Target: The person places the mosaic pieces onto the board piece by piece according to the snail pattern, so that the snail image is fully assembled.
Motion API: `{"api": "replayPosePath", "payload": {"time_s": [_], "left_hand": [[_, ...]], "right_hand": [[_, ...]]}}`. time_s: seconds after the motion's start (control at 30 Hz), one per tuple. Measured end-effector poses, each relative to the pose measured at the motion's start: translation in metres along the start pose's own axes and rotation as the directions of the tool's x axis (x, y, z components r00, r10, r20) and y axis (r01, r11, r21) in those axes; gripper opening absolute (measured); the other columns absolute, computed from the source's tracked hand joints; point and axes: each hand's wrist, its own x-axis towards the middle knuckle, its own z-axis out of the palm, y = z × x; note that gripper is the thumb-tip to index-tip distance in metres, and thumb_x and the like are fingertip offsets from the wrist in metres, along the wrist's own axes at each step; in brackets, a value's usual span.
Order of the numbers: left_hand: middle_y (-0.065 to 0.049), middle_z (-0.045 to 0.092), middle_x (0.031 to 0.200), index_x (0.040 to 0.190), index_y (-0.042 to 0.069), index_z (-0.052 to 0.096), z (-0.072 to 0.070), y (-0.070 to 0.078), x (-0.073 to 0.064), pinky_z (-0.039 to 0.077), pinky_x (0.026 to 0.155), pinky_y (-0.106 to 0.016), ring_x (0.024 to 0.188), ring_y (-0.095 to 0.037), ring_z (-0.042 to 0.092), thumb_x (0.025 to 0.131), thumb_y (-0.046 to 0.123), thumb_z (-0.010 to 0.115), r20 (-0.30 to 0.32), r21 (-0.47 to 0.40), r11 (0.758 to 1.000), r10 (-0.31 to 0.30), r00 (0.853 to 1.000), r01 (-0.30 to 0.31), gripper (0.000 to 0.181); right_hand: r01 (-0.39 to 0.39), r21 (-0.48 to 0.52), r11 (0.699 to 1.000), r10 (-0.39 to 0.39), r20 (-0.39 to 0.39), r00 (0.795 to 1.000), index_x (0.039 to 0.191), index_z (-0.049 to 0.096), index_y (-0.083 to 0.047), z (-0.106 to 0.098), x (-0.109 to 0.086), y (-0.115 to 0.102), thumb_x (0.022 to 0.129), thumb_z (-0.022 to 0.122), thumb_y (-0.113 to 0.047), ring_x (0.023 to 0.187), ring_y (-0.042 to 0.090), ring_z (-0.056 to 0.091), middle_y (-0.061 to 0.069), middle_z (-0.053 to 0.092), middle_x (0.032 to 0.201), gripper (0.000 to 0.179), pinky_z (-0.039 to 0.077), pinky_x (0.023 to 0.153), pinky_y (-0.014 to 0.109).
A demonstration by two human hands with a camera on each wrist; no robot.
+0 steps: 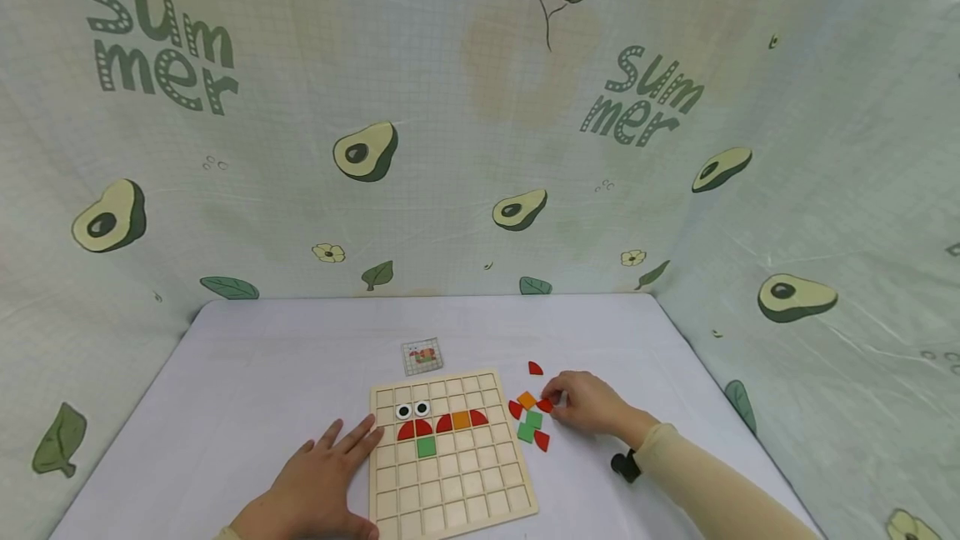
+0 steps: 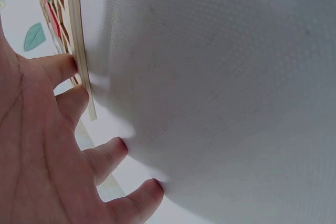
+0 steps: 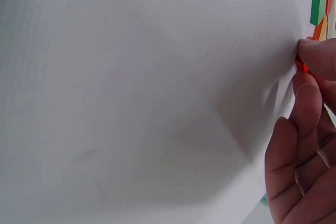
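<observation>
A wooden grid board [image 1: 474, 486] lies on the table. On it sit two round eye pieces [image 1: 422, 408], several red quarter-circle tiles [image 1: 406, 431], an orange square tile [image 1: 461, 420] and a green square tile [image 1: 426, 447]. My left hand [image 1: 321, 477] has its fingers spread, two fingertips touching the board's left edge [image 2: 79, 35]. To the right of the board, my right hand [image 1: 588, 403] pinches a red quarter-circle tile [image 1: 545, 406] between thumb and fingers. In the right wrist view the fingers [image 3: 307, 98] mostly cover that tile [image 3: 302, 65].
Loose tiles lie between the board and my right hand: an orange square [image 1: 527, 401], green squares [image 1: 527, 432] and red quarter circles [image 1: 542, 441]. Another red quarter circle [image 1: 536, 368] lies farther back. A small picture card [image 1: 422, 356] lies behind the board.
</observation>
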Motion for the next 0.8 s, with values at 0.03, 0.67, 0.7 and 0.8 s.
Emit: {"api": "replayPosePath", "payload": {"time_s": [0.03,0.67,0.7,0.8], "left_hand": [[0.000,0.035,0.159,0.151,0.019,0.045,-0.0002,0.0000,0.0001,0.036,0.096,-0.073,0.139,-0.047,0.033,0.046,0.088,0.071,0.001,0.002,1.000,-0.001,1.000,0.001,0.129],[0.001,0.034,0.159,0.151,0.019,0.045,-0.0031,0.0014,-0.0010,0.035,0.096,-0.074,0.139,-0.047,0.033,0.046,0.087,0.071,0.006,-0.001,1.000,0.000,1.000,0.000,0.128],[0.001,0.034,0.159,0.151,0.019,0.045,-0.0032,0.0013,-0.0011,0.036,0.096,-0.074,0.139,-0.047,0.033,0.046,0.087,0.071,0.004,-0.002,1.000,0.003,1.000,-0.003,0.128],[0.000,0.035,0.159,0.151,0.018,0.045,-0.0027,0.0004,-0.0010,0.036,0.096,-0.074,0.139,-0.048,0.033,0.046,0.087,0.071,0.001,-0.005,1.000,0.007,1.000,-0.007,0.128]], "right_hand": [[-0.005,-0.001,1.000,0.005,-0.005,1.000,0.102,0.074,-0.019,-0.0001,0.0001,-0.0004,0.085,0.079,-0.017,0.080,0.011,0.054,-0.013,0.060,0.086,0.018,0.052,0.073,0.029],[0.066,0.011,0.998,-0.066,-0.007,0.998,0.113,0.074,-0.018,-0.0021,-0.0047,0.0015,0.087,0.076,-0.014,0.079,0.009,0.052,-0.010,0.061,0.099,0.027,0.048,0.067,0.025],[0.056,0.001,0.998,-0.056,-0.012,0.998,0.113,0.074,-0.018,-0.0021,-0.0047,0.0006,0.087,0.077,-0.015,0.079,0.010,0.052,-0.009,0.061,0.098,0.027,0.048,0.067,0.025],[0.028,-0.018,0.999,-0.028,-0.021,0.999,0.112,0.073,-0.019,-0.0021,-0.0048,-0.0013,0.086,0.077,-0.017,0.079,0.011,0.052,-0.008,0.059,0.095,0.026,0.048,0.066,0.026]]}}
